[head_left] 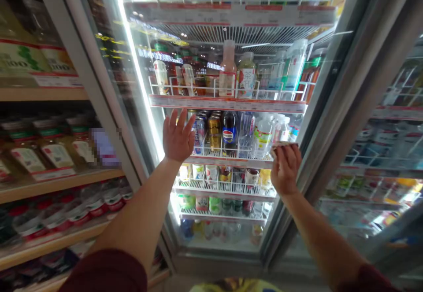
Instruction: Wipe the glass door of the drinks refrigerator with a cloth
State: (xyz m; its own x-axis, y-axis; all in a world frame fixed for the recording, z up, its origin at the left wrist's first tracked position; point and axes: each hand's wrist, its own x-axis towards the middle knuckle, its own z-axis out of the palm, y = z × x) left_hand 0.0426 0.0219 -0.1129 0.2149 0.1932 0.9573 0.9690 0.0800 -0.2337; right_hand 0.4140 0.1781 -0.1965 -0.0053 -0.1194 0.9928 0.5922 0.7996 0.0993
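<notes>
A glass fridge door (205, 243) stands in front of me, with lit shelves of drinks behind it. My left hand (178, 138) is raised at the door's left side, palm forward and fingers stretched out, holding nothing. It appears to rest on the glass, in front of the cans. At the door's right side, my right hand (286, 166) is closed on a pale folded cloth (280, 143), whose edge shows above the fingers. Most of the cloth is hidden by the hand. Between the two hands, a cola bottle (229, 129) and a gold can (214, 133) show through the glass.
Left of the fridge, wooden shelves (66, 179) hold several rows of bottles. A metal door frame (317, 151) runs down the right, with another glass-fronted fridge (373, 160) beyond it. Upper wire shelves hold a pink bottle (228, 69) and other drinks. Reflections cross the glass.
</notes>
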